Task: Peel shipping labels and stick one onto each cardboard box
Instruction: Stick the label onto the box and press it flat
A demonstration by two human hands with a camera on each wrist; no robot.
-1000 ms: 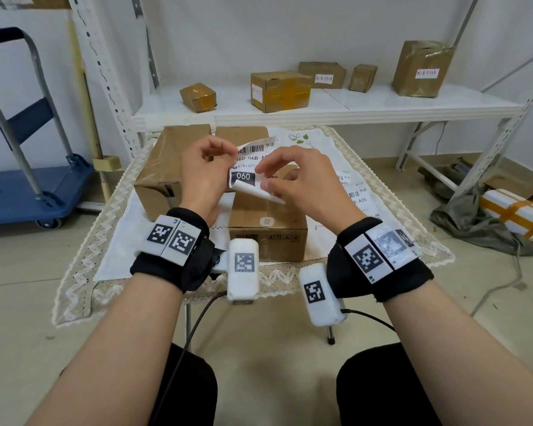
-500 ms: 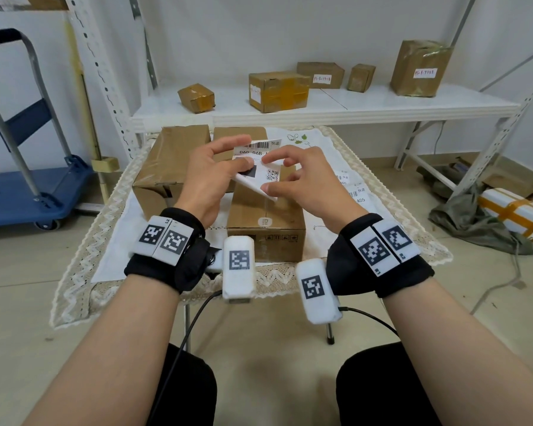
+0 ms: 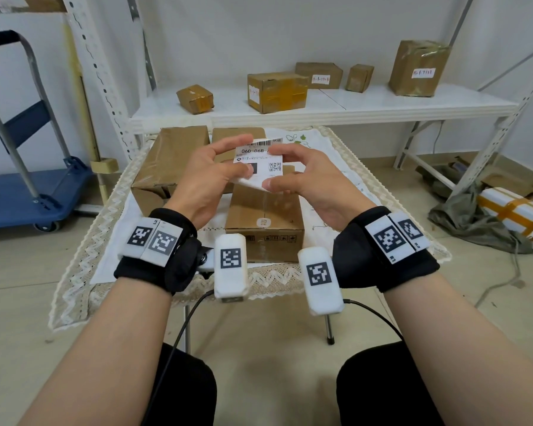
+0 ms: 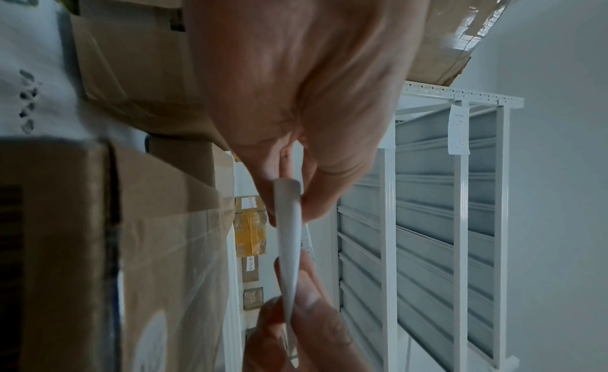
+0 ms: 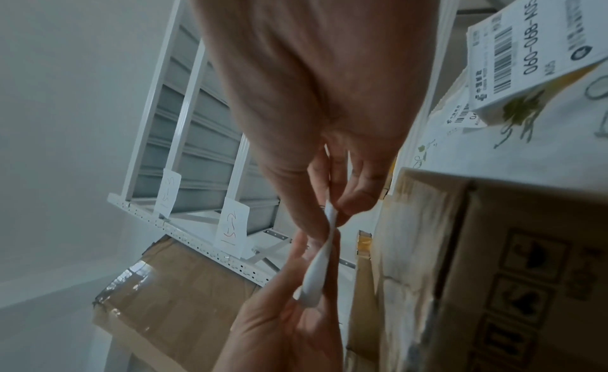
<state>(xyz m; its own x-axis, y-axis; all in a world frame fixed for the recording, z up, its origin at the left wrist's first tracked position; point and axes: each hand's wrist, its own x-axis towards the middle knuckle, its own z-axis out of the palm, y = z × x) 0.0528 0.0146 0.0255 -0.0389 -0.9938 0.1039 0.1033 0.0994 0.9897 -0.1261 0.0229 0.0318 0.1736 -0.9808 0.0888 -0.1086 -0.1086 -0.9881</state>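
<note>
Shipping label: held up between both hands above the small cardboard box on the counter; printed face toward the head camera, showing a barcode, "060-06B" and a QR code.
Left hand: fingers clamped on the label's left side — thumb in front over the lower left print, the other fingers behind.
Right hand: fingers clamped on the right edge, thumb near the lower right corner, forefinger across the top.
Hidden: the end of the printed code sits under the right forefinger; a black block on the label is partly covered by the left thumb.
Hard to tell: a white strip juts out below the label's bottom edge — whether it is backing paper or a curled part of the label cannot be told. In both wrist views the paper shows edge-on only, as a thin white sliver pinched between the two hands.
Cut off: the larger box and another behind it are partly screened by the left hand.
Spare labels: lying on the counter to the right, sharp only in the right wrist view.
Since a second ago: the label then curled and tilted away; now it stands flatter and faces the camera, and the left fingers have spread wider.
Shelf: five boxes, some with small white tags.
</note>
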